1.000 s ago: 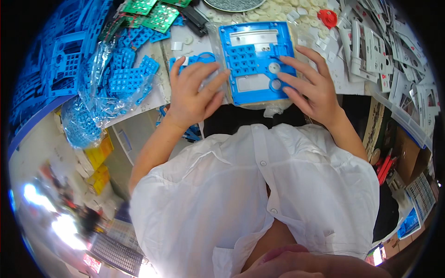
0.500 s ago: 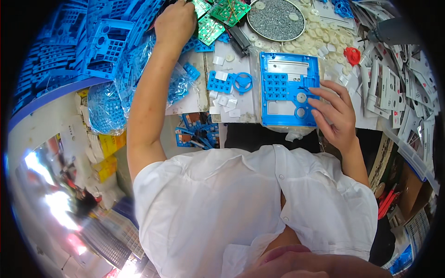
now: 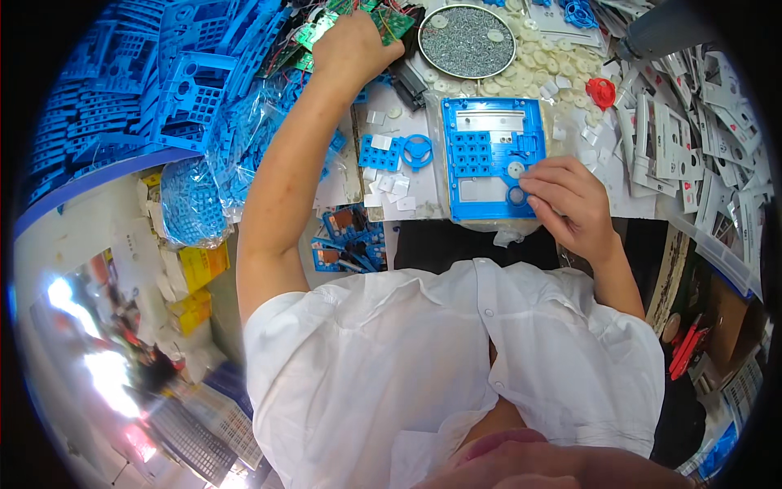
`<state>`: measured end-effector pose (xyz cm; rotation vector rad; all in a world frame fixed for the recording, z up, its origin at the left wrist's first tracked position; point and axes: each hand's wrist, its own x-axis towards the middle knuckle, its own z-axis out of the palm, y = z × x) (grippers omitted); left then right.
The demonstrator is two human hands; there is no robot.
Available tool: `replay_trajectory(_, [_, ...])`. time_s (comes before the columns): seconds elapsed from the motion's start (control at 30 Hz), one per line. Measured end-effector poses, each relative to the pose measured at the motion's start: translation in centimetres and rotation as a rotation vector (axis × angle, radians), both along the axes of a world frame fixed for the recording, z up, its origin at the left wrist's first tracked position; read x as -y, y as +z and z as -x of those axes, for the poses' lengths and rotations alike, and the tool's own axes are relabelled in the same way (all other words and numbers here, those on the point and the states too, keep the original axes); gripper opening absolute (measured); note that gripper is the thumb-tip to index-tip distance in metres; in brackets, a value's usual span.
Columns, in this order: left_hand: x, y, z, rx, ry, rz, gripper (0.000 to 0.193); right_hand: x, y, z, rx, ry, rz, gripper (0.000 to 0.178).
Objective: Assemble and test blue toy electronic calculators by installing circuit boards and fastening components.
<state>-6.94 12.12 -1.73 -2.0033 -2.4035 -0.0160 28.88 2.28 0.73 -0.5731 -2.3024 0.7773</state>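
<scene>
In front of me, a blue plastic casing (image 3: 448, 175) lies on clear wrapping, open side up. It has a keypad block (image 3: 472, 155), a white disc (image 3: 516, 169) and a round ring (image 3: 516, 196). My right hand (image 3: 574, 204) grips the casing's right edge, fingers bent close together beside the disc and ring. My left hand (image 3: 352, 53) reaches to the far side, thumb and fingers closed at a green circuit board (image 3: 393, 24); its fingertips are partly hidden. Left of the casing are a small blue keypad piece (image 3: 376, 156) and a blue ring with spokes (image 3: 417, 151).
Blue casings (image 3: 187, 98) are heaped far left. A round dish of small metal parts (image 3: 467, 41) stands at the back, among pale discs (image 3: 542, 53). A red piece (image 3: 601, 93) and a grey tool (image 3: 664, 33) are right, near stacked white panels (image 3: 672, 147).
My left hand has moved right and slightly nearer, onto the circuit boards. The fingers of my right hand have drawn closer together at the casing's edge. The whole view has shifted slightly.
</scene>
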Motion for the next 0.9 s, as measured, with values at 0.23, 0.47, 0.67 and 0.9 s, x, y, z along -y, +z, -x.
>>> replay_trajectory(0.23, [3.4, 7.3, 9.0, 1.001, 0.15, -0.742, 0.043, 0.2, -0.8, -2.2, 0.008, -0.08, 0.016, 0.018])
replay_trajectory(0.47, [10.5, 3.8, 11.4, 2.503, 0.007, -0.449, 0.05, -0.6, -0.4, 0.5, -0.055, 0.013, -0.001, 0.018])
replay_trajectory(0.67, [13.4, 6.6, 9.0, 2.269, -0.241, -0.562, 0.056, -1.3, 0.5, 3.2, -0.071, 0.103, -0.082, 0.017])
replay_trajectory(0.9, [12.1, 5.7, 10.5, 1.527, 0.385, -0.662, 0.026, -1.4, 0.5, 4.9, -0.1, 0.163, -0.126, 0.016])
